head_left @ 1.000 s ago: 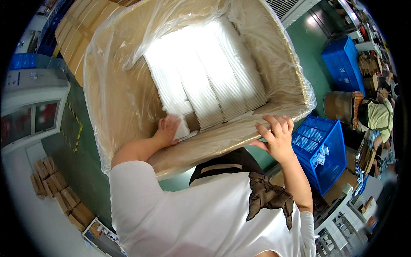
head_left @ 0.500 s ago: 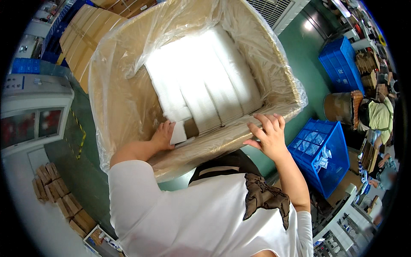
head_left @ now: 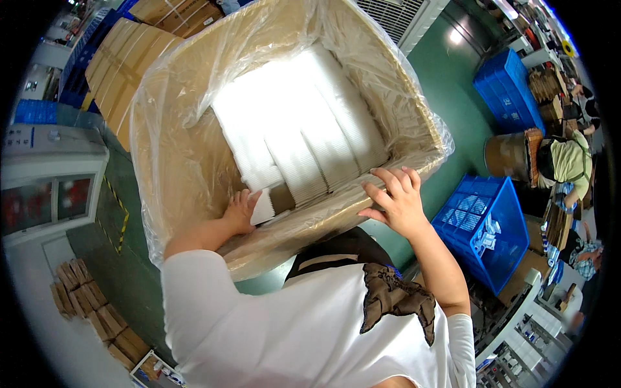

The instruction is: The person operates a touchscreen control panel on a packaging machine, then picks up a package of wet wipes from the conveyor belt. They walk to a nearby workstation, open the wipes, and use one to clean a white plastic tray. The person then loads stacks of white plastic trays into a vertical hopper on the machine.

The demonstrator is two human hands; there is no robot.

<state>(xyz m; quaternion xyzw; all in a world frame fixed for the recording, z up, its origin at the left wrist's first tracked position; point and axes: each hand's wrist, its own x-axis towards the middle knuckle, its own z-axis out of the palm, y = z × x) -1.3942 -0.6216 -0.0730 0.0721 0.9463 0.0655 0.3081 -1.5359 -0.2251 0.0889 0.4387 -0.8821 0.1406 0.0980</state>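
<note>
Deep in a large cardboard box (head_left: 174, 161), lined with clear plastic film (head_left: 362, 39), lie long rows of thin white ridged pieces (head_left: 304, 129) packed side by side. My left hand (head_left: 240, 212) reaches inside at the near left corner. Its fingers are closed on a short stack of white ridged pieces (head_left: 263, 208), which stands by a brown gap at the near end of the rows. Over the film-covered near rim rests my right hand (head_left: 396, 199), fingers spread and thumb apart, with nothing in it.
Right of the box stands a blue crate (head_left: 485, 233) with small white packets inside. Beyond it are a round brown drum (head_left: 504, 155) and another blue crate (head_left: 508, 90). Flat cartons (head_left: 119, 71) lean at the far left; folded cardboard (head_left: 97, 304) is stacked lower left. People work at the right.
The view has shifted slightly, moving the box a little left in the picture. My left hand stays on the short stack, now slightly nearer me. My right hand remains on the rim.
</note>
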